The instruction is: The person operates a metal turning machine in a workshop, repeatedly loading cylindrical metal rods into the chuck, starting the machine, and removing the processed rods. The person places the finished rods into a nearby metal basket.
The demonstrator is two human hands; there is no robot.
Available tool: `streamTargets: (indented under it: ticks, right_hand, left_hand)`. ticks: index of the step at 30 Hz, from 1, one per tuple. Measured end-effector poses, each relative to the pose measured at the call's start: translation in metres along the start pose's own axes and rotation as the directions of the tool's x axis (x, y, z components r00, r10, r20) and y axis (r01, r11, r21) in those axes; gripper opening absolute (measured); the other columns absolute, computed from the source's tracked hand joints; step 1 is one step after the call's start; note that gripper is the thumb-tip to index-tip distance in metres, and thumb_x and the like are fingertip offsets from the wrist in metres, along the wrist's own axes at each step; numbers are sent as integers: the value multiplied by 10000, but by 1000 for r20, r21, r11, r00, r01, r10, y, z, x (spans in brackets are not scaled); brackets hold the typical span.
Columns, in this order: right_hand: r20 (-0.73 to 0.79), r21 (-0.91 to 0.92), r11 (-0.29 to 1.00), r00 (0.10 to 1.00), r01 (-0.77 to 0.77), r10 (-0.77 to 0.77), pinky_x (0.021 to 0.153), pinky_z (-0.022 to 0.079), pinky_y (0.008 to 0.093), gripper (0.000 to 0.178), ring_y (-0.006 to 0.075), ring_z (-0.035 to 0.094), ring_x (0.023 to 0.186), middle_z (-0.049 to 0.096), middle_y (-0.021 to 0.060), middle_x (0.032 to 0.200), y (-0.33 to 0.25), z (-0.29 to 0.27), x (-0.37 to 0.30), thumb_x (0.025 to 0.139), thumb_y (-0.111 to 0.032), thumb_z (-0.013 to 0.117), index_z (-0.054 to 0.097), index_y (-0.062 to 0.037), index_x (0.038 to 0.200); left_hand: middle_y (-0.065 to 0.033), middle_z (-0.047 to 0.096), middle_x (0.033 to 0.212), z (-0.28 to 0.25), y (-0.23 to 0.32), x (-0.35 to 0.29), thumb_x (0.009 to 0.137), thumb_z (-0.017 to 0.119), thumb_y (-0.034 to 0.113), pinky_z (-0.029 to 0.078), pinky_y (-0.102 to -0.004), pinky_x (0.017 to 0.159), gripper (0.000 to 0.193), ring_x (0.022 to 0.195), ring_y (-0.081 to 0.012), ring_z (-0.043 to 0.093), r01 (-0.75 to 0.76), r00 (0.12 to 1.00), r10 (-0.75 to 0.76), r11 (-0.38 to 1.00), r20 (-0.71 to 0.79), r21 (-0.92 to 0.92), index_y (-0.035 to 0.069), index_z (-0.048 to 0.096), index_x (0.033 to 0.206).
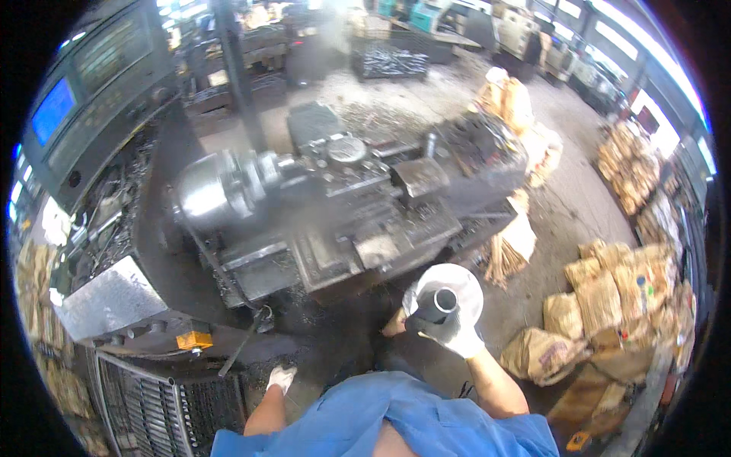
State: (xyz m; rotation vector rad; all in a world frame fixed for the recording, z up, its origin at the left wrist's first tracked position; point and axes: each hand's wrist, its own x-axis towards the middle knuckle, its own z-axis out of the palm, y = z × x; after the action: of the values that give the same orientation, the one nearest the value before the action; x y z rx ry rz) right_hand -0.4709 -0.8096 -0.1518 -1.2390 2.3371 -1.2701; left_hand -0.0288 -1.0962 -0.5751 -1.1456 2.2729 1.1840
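Observation:
My right hand (461,340), in a white glove, is closed around a dark metal sleeve (426,314) with a bright round rim and an open bore. The sleeve is held up in front of my body, above a white bucket (466,283) that shows behind it. My left hand (282,378), also in a white glove, hangs low on the left, near a metal lever (242,346). Nothing shows in it, and its fingers look loosely extended, though small. Ahead of me stands a lathe with a shiny chuck (209,186) and a dark carriage (354,236).
A metal rack (145,400) stands at the lower left, below a machine cover (114,297) with an orange box (194,340). Filled sacks (601,293) are piled on the right. More sacks (512,103) stand beyond the lathe's right end. A metal bin (392,65) sits farther back.

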Motion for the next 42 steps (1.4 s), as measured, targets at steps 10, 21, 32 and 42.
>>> streamTargets:
  ticks: [10,21,32,42]
  right_hand:
    - [93,47,968,964,247,-251,789,633,433,543,363,771,903,771,150,1001,55,66,212,749,-345,943,699,-91,1162]
    - [675,181,893,608,412,-418,836,613,410,398,315,781,920,789,174,1067,28,-55,334,794,-140,885,769,-18,1154]
    - [977,170,980,113,105,-181,1034,549,357,524,155,685,1153,759,72,1304,-62,128,546,1026,-254,703,606,-103,1518]
    - [950,16,992,308,122,-53,967,603,393,367,249,767,1084,758,105,1331,-62,149,557,1018,-214,679,734,-28,1330]
  left_hand:
    - [-366,552,1485,-103,74,-113,1127,455,515,456,-499,1156,750,1329,-474,588,115,-255,-758,592,-600,-797,-141,482,1489]
    - [-250,686,1326,-175,125,-126,1118,543,296,490,-471,1064,428,1210,-434,655,247,-191,-506,805,-841,-540,-26,604,1392]
    - [-231,741,1212,-179,209,-70,1037,632,348,533,-468,1013,456,1113,-370,705,-166,10,-741,661,-671,-732,-3,650,1328]
    - [-354,563,1483,-363,263,2,952,687,306,441,-434,1180,834,1403,-461,555,-77,470,-392,874,-791,-479,-25,339,1634]
